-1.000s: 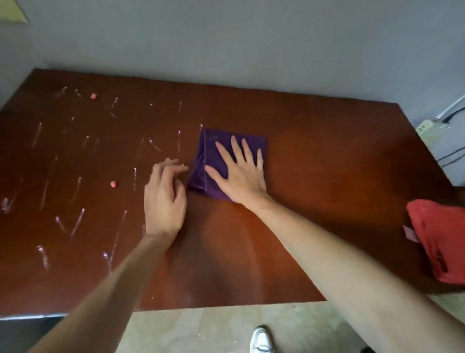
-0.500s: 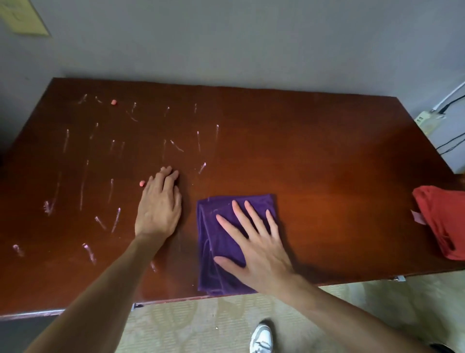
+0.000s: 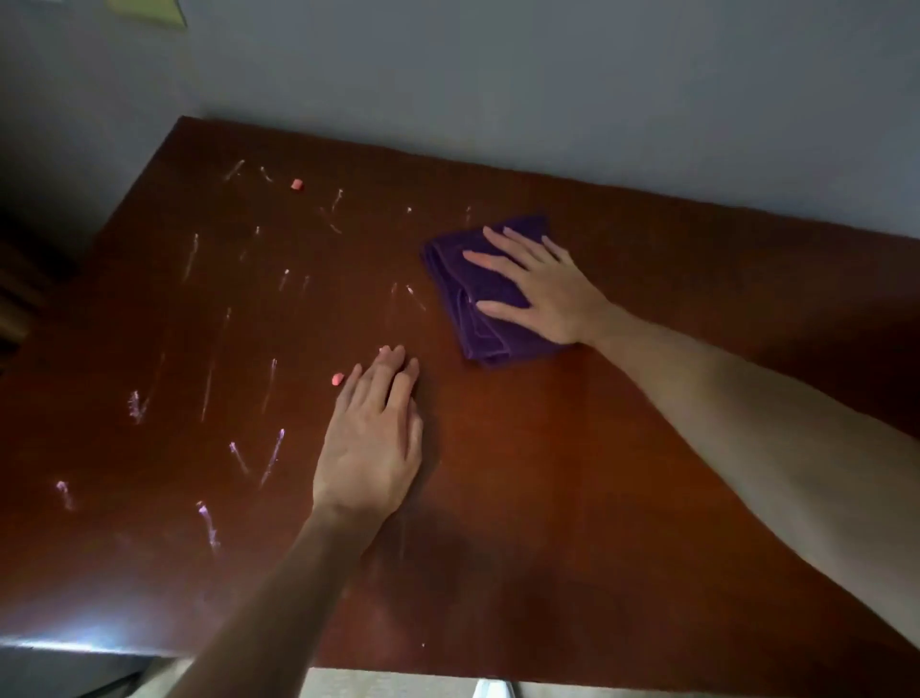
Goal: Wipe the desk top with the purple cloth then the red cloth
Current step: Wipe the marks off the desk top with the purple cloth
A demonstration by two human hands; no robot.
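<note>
- A dark brown desk top (image 3: 572,473) is seen from above, set against a grey wall (image 3: 498,74), with a yellow-green note (image 3: 144,6) stuck at the wall's upper left edge.
- The left half of the desk is covered with pale chalky streaks (image 3: 273,456), while the right half is seen free of them.
- Two small pink bits are scattered among the streaks: one (image 3: 296,184) near the far left corner, the other (image 3: 337,379) just beside the fingertips of the left hand (image 3: 371,443).
- A sliver of white shoe (image 3: 493,690) and pale floor are glimpsed below the desk's near edge.
- The purple cloth (image 3: 478,299), folded into a rough square, is laid flat on the far middle of the desk, just right of the streaked area.
- The right hand (image 3: 542,294) is pressed palm-down on the cloth, fingers spread wide, thumb and fingertips resting on the fabric; nothing is gripped.
- The left hand is laid flat on the bare wood, well apart from the cloth, fingers straight and held close together, nothing held.
- The red cloth is not seen in this view.
</note>
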